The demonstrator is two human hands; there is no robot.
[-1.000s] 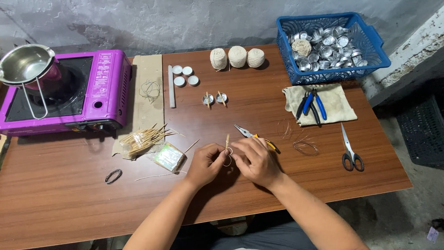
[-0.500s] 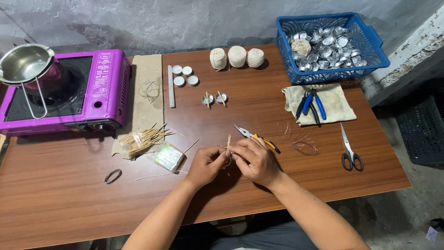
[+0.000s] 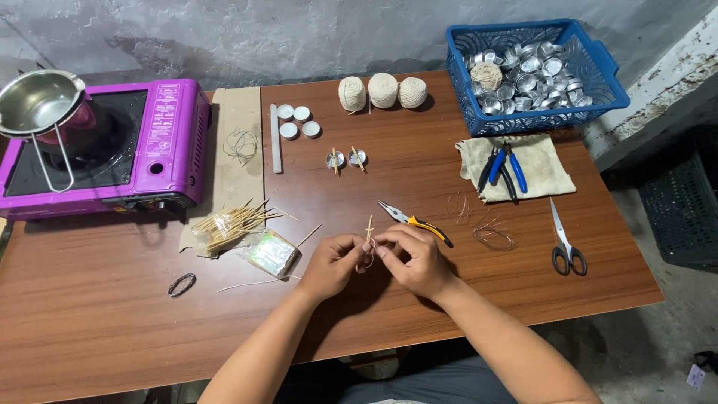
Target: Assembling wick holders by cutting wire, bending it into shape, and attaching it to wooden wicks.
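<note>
Barely anything has shifted since the earlier frame: left hand (image 3: 334, 263) and right hand (image 3: 413, 259) pinch a small wooden stick (image 3: 369, 233) with thin wire, above the table (image 3: 112, 314), where a loose grip could let it slip.

One view only, worn on the head, looking steeply down and forward over a wooden table (image 3: 449, 299) toward a grey wall (image 3: 262, 37). Near enough to take in both forearms from the bottom edge, wide enough to hold the whole tabletop: purple stove (image 3: 149, 142) far left, blue basket (image 3: 598, 82) far right, floor showing at right.
</note>
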